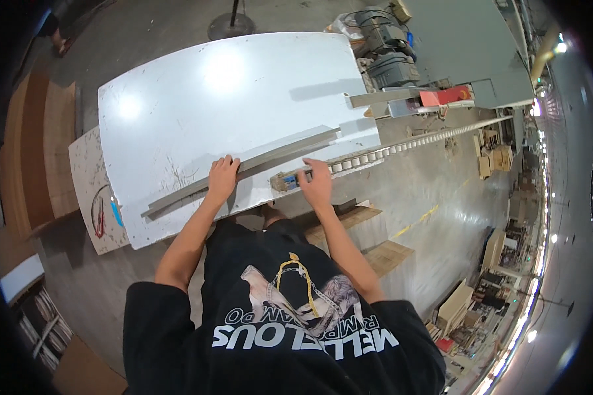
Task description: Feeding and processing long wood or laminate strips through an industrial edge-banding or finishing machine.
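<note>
A long grey bar (280, 149) lies slantwise across the white tabletop (178, 125). My left hand (224, 176) is closed over its middle, fingertips bent over the far edge. To the right, a long pale strip with a row of roller-like segments (379, 155) runs from the table's near edge far out to the right. My right hand (317, 183) straddles this strip close to its near end, thumb on one side and forefinger on the other. Beside the thumb shows a small blue piece (288, 181) in the strip's end; my fingers partly hide what they touch.
Red-handled pliers (99, 220) and a blue tool (116, 213) lie on a speckled board at left. Grey machines (392, 69) stand beyond the table's right corner, near a red piece (446, 96) on more bars. Wooden boards (356, 220) sit low, right of my legs.
</note>
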{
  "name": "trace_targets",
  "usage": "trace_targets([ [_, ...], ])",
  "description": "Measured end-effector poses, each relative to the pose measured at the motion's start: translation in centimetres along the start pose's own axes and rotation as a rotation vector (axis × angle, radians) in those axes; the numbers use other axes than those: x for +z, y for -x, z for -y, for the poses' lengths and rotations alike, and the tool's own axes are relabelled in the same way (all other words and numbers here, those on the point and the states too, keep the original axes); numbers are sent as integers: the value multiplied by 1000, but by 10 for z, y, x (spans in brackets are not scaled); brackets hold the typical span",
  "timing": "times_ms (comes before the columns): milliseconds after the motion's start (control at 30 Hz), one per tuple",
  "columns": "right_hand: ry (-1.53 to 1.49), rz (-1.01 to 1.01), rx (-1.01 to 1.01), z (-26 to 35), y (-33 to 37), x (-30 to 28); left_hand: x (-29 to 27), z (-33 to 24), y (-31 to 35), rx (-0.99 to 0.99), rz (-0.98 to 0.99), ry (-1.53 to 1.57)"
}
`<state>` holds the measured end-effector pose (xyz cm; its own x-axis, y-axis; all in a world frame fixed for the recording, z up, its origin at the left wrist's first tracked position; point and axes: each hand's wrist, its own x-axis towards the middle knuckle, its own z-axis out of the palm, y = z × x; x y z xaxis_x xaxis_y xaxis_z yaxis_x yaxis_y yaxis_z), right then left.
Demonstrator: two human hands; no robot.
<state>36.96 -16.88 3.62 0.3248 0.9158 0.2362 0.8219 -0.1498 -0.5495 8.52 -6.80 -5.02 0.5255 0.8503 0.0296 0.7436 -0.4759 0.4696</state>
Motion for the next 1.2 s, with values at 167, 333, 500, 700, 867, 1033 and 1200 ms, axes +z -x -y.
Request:
trace_targets([
  [167, 137, 451, 3, -12, -46, 20, -6, 13, -2, 125, 31, 16],
  [333, 186, 641, 131, -10, -53, 17, -28, 18, 4, 31, 83, 6],
  [500, 144, 618, 126, -18, -54, 17, -28, 9, -5, -19, 157, -79],
  [700, 75, 525, 131, -29, -47, 23, 5, -53, -80, 92, 266, 97],
  [867, -121, 375, 145, -36, -46, 14, 52, -126, -178, 12, 566, 467],
  [1033, -142, 380, 163, -48, -47, 8, 74, -204, -243, 33, 631, 591],
  [1200, -103, 443, 42, -52, -39, 30, 64, -295, -311, 630, 124, 246],
])
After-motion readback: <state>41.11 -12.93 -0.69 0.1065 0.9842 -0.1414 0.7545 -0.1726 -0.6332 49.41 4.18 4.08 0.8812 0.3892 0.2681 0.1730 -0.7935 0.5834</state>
